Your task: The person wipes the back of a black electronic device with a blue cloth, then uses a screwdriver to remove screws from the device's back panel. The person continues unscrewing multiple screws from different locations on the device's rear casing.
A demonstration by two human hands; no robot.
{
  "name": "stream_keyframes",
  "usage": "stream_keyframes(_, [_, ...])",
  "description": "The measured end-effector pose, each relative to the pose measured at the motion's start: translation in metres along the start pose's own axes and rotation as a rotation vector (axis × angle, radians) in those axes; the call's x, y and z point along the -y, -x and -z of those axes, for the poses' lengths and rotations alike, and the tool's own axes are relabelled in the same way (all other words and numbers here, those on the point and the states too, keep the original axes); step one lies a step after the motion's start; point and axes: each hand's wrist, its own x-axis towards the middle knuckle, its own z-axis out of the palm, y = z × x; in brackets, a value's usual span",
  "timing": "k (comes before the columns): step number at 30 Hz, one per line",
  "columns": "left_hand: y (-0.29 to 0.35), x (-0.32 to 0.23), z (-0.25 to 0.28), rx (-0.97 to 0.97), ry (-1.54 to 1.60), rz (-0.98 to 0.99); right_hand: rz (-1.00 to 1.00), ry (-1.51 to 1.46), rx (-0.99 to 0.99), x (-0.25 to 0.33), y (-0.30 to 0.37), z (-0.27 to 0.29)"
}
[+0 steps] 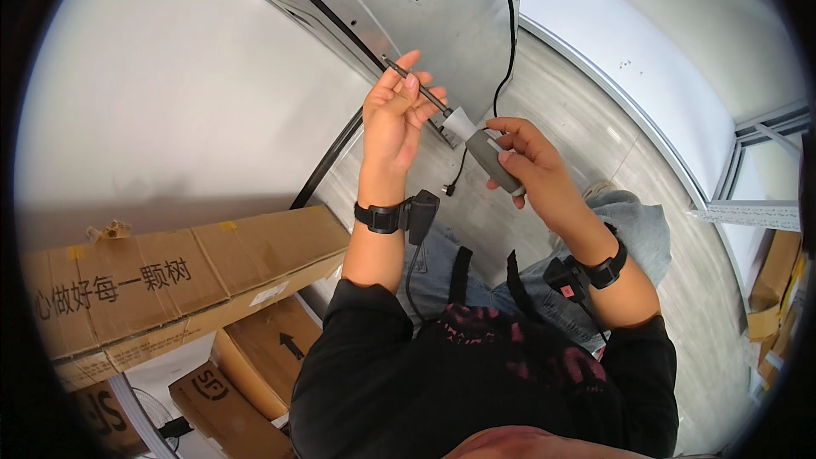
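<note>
A cordless electric screwdriver (490,158), grey with a pale collar, lies across the space between my hands and tilts up to the left. My right hand (537,172) is wrapped round its grey body, thumb on top. From the collar runs a long dark bit (432,99), its slim end pointing to the upper left. My left hand (395,115) pinches this bit between thumb and fingers near that end, with the other fingers loosely spread. Just beyond the hands stands a grey metal cabinet (433,13); the bit looks apart from it, though the gap is hard to judge.
A black cable (510,34) hangs down the cabinet, and a plug (449,189) lies on the floor. Long cardboard boxes (204,276) are stacked at the left beside a white wall (170,93). More cardboard (775,276) stands at the far right, below a metal-framed panel.
</note>
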Motion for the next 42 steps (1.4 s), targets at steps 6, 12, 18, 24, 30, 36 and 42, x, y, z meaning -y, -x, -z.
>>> stream_keyframes(6, [-0.005,0.002,0.014,0.073,-0.030,0.034,0.432,0.578,-0.103,-0.033,-0.007,0.000])
stream_keyframes(12, [-0.001,0.000,0.006,0.020,-0.034,-0.010,-0.134,-0.044,0.161,-0.003,-0.002,-0.003])
stream_keyframes(18, [-0.001,-0.006,0.002,0.008,-0.112,0.017,-0.048,0.082,0.065,-0.020,-0.009,0.001])
stream_keyframes(24, [-0.002,-0.004,0.006,0.030,-0.064,-0.028,0.022,0.186,0.030,-0.024,-0.010,0.004])
stream_keyframes(30, [-0.002,-0.003,0.004,-0.014,-0.056,-0.056,0.012,0.207,0.024,-0.027,-0.007,0.007])
stream_keyframes(36, [-0.006,0.004,0.003,-0.075,-0.077,-0.090,0.036,0.241,0.007,-0.023,-0.003,0.012])
stream_keyframes(42, [-0.009,0.015,-0.021,0.017,0.085,-0.155,0.086,0.389,-0.070,0.025,0.015,0.046])
